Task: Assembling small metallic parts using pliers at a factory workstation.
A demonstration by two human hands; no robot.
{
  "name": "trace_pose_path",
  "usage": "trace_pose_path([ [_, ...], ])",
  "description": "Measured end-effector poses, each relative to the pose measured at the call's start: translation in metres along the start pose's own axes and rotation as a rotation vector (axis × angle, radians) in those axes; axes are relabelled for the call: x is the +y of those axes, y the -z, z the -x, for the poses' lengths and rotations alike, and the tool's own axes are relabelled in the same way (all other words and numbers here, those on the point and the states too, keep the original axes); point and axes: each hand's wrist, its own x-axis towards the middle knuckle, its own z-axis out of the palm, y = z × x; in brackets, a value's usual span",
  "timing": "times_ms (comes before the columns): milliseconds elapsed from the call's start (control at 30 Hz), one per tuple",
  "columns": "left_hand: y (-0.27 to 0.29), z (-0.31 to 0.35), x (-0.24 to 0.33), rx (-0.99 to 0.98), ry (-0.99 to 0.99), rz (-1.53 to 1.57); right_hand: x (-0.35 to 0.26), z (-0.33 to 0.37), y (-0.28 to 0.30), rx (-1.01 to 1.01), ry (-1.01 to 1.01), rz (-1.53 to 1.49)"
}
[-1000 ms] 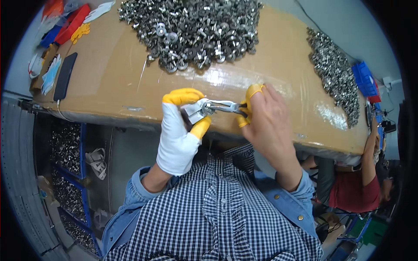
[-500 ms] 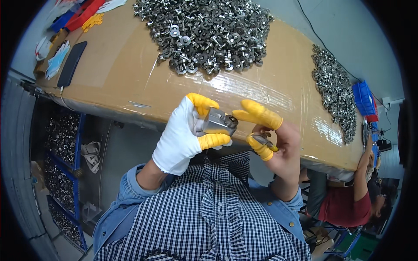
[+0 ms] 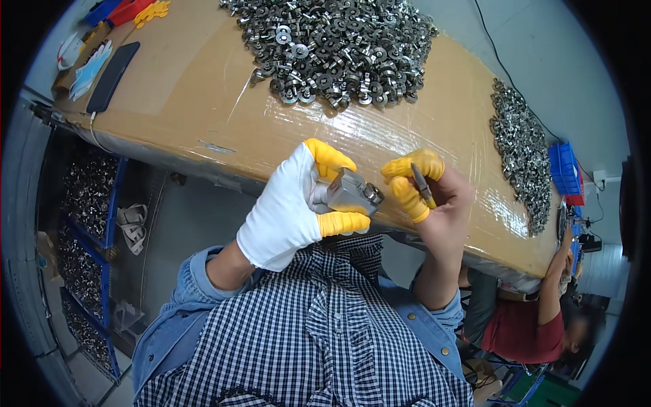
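Observation:
My left hand (image 3: 281,210), in a white glove with yellow fingertips, grips a grey metal block (image 3: 347,192) between thumb and fingers. At the block's right end sits a small round metal part (image 3: 372,193) with a ring-like rim. Just right of it, apart from the block, my right hand (image 3: 434,193) is closed, yellow covers on its thumb and fingers. Held in it is a slim tool (image 3: 422,184) with a dark tapered tip and a yellow end; its exact kind is unclear. Whether the right fingertips also pinch something small cannot be seen.
Beyond my hands, a large heap of small metal wheel-like parts (image 3: 339,51) lies on the tape-covered cardboard tabletop (image 3: 183,102). Another heap (image 3: 521,152) is at right, near a blue basket (image 3: 565,168). A phone (image 3: 113,76) lies left. Parts bins (image 3: 85,261) stand below; a co-worker (image 3: 522,329) sits at right.
My right fingers have drawn together, and the tool now points up between them. The left hand still holds the block, now slightly farther right in the picture. The whole view has shifted a little.

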Motion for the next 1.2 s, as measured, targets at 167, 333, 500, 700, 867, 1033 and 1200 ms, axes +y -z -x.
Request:
trace_pose_path([
  [167,0.001,0.001,-0.003,0.018,0.011,-0.043,-0.003,-0.001,-0.01,-0.08,-0.042,-0.125],
  [333,0.002,0.003,0.001,0.0,0.028,-0.148,-0.004,0.001,-0.013,-0.113,-0.068,0.034],
  [500,0.003,0.002,0.002,-0.034,0.047,-0.178,-0.008,0.006,-0.012,-0.08,0.008,0.17],
  [700,0.004,0.001,-0.003,-0.004,-0.016,-0.051,-0.018,0.01,-0.008,-0.094,0.014,0.09],
  [867,0.002,0.002,0.002,-0.005,-0.015,-0.105,-0.018,0.01,-0.008,0.026,-0.037,-0.058],
  [1033,0.001,0.003,0.007,-0.009,0.035,-0.106,0.002,0.002,-0.005,-0.024,0.013,-0.075],
  [1200,0.004,0.004,0.005,-0.011,-0.003,-0.191,0.01,-0.001,-0.004,-0.141,0.07,-0.067],
])
